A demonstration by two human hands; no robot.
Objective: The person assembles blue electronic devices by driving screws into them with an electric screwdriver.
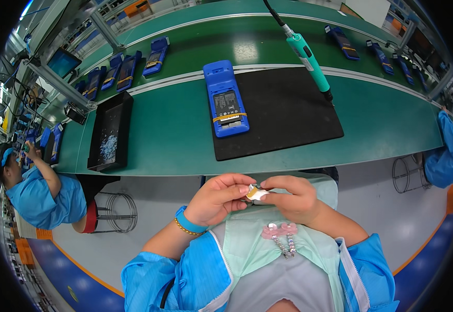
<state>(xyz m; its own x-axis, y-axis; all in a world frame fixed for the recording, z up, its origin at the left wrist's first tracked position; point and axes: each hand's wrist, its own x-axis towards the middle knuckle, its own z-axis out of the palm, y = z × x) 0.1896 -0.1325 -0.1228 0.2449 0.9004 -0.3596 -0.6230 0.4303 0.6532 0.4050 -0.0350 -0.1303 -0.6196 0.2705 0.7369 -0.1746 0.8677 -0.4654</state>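
Fingers on both sides are pinched in close, so no spread hands here. Your left hand has thumb and index finger nipping the left end of a small white-and-tan piece, with the other fingers curled in underneath. Your right hand comes at it from the other side, thumb low and index finger above, pinching the right end. Can't really tell what the piece is tbh, your fingertips cover too much of it. There's a dark, shiny bit at its top edge too, but it's too small to make out. The whole thing is up in front of your chest, just on your side of the green table.

On the table you've got a blue handheld device, battery side up, yellow rubber band around it, lying along the left edge of the black mat. Teal electric screwdriver hangs on its cable over by the mat's right side, bit pointing down; can't say if the tip touches anything. Off to the left sits a black tray with a pile of tiny bluish bits at its near end. More banded devices line the strip behind, and a co-worker in blue sits at far left.
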